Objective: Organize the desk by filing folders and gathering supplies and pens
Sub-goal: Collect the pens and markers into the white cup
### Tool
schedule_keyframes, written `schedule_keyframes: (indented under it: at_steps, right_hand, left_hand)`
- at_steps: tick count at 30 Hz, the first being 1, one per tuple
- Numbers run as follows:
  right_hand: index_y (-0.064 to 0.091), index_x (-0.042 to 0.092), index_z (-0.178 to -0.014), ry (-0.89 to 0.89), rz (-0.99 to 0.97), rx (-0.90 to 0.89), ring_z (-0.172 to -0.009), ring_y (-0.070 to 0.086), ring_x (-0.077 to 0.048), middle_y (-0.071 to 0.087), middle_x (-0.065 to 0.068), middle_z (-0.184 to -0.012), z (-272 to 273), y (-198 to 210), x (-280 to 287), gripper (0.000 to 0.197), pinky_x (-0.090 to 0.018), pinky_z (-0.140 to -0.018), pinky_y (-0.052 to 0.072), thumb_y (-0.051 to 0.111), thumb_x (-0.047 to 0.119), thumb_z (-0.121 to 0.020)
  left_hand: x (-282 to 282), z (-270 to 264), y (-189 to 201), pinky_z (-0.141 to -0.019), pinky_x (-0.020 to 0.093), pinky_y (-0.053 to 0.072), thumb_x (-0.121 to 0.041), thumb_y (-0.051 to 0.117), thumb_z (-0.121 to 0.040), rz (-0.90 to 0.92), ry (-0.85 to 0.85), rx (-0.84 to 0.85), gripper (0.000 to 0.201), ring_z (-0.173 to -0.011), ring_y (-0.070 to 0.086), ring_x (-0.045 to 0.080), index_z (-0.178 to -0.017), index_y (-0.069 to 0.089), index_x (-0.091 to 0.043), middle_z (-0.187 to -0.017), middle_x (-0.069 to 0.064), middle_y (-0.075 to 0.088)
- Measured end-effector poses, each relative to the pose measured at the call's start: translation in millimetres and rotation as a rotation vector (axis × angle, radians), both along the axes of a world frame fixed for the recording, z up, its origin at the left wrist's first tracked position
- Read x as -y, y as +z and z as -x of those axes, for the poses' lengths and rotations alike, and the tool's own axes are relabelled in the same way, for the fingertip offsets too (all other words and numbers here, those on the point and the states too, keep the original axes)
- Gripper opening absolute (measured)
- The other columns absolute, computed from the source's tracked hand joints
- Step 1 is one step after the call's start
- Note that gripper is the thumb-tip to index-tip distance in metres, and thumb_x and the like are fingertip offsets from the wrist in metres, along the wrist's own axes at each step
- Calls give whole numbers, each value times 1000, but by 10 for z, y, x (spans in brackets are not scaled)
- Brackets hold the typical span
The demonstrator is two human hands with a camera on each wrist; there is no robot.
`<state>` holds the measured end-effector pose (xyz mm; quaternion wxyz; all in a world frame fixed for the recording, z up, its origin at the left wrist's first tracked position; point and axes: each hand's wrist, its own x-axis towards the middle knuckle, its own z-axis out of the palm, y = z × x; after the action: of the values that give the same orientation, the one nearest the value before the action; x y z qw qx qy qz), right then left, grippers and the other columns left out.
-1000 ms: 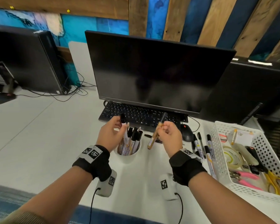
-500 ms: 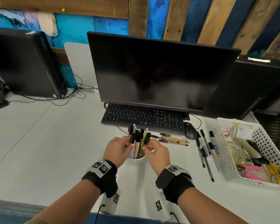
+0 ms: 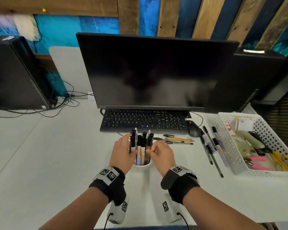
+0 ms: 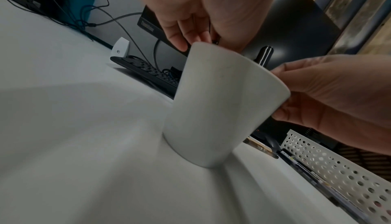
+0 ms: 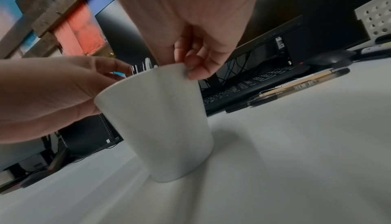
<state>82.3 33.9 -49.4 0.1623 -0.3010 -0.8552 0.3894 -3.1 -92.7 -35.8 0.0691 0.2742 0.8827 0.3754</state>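
A white cup (image 3: pixel 142 165) stands on the desk in front of the keyboard, filled with several upright markers (image 3: pixel 142 143). My left hand (image 3: pixel 129 146) curls round a black-capped marker on the left of the bundle. My right hand (image 3: pixel 151 151) pinches a marker on the bundle's right, just above the rim. The left wrist view shows the cup (image 4: pixel 222 107) from low down, with the left fingers (image 4: pixel 182 43) over its rim. The right wrist view shows the cup (image 5: pixel 160 120) with the right fingertips (image 5: pixel 191 67) curled at its rim. Loose pens (image 3: pixel 176 139) lie to the right of the cup.
More markers (image 3: pixel 213 146) lie beside a white perforated basket (image 3: pixel 236 163) holding tape, scissors and pink pliers. Behind the cup are a black keyboard (image 3: pixel 145 120), a mouse (image 3: pixel 194 131) and a monitor (image 3: pixel 153 72). Computer towers (image 3: pixel 15 72) stand at both sides, with cables (image 3: pixel 61 100) at the left.
One second ago each hand held a marker above the cup. Both markers now stand in the cup and the hands have come down against the bundle.
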Motion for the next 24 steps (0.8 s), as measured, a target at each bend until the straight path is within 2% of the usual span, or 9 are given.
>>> schedule_keyframes:
  at_steps: [2,4,6,10,13,15,19,21,24]
  right_hand:
    - [53,20,-72,21,-6,-1,-64,44,1,43,15,-75,-7,-18,-11,17,-11,-60,34,67,19,-81]
    - [58,17,-74,32,15,-47,-65,46,0,48,12,-79,-35,-26,-22,9,-16,-65,38,64,15,-81]
    - [59,19,-75,11,45,-97,-67,50,-5,54,8,-81,-72,-15,-44,9,-21,-67,42,61,12,-81]
    - [58,19,-76,-117,98,-139,-73,55,-21,59,-3,-82,-154,-7,-204,14,-29,-72,45,58,6,-82]
    - [56,18,-77,-170,51,-48,-72,52,-20,59,-4,-81,-261,-49,-418,12,-25,-66,38,56,8,-84]
    - [56,17,-80,-170,28,42,-75,51,-17,59,-3,-86,-347,-114,-580,10,-21,-68,35,55,8,-84]
    - [61,8,-96,-151,-2,205,-86,55,-21,62,-11,-106,-518,-270,-945,14,-24,-75,39,54,8,-84]
    - [61,7,-107,-120,-45,289,-102,56,-26,60,-11,-116,-587,-296,-1110,22,-27,-85,41,53,9,-86]
    - [56,10,-120,-62,-124,413,-120,49,-24,54,-7,-128,-635,-295,-1323,31,-27,-96,38,51,15,-89]
  left_hand:
    - [-1,-3,-15,-93,25,34,-14,67,-80,7,6,-21,61,-108,44,20,-134,40,-19,-106,-3,48]
    - [-12,-11,-8,-96,29,36,-19,68,-80,25,10,-92,61,-111,44,23,-135,40,-16,-117,3,51]
    - [-35,-20,15,-95,33,38,-21,69,-80,16,25,-174,58,-110,47,26,-132,46,-14,-119,6,53]
    - [-123,-103,98,-88,35,41,-17,67,-80,-89,9,-264,34,-99,51,24,-114,60,-16,-107,5,58]
    - [-232,-213,158,-84,30,41,-23,59,-84,-109,-130,-265,14,-89,53,16,-96,66,-19,-94,-4,61]
    - [-330,-293,188,-80,26,41,-25,55,-86,-94,-205,-256,13,-81,53,12,-89,67,-21,-85,-9,59]
    - [-594,-461,220,-76,22,43,-22,55,-91,-119,-232,-118,12,-73,48,6,-96,66,-19,-82,-13,48]
    - [-743,-542,199,-77,22,43,-23,52,-92,-62,-269,-85,15,-74,48,6,-101,64,-19,-86,-12,50]
    - [-963,-626,108,-80,23,44,-25,49,-93,75,-338,-39,22,-81,56,11,-110,61,-19,-101,-4,60]
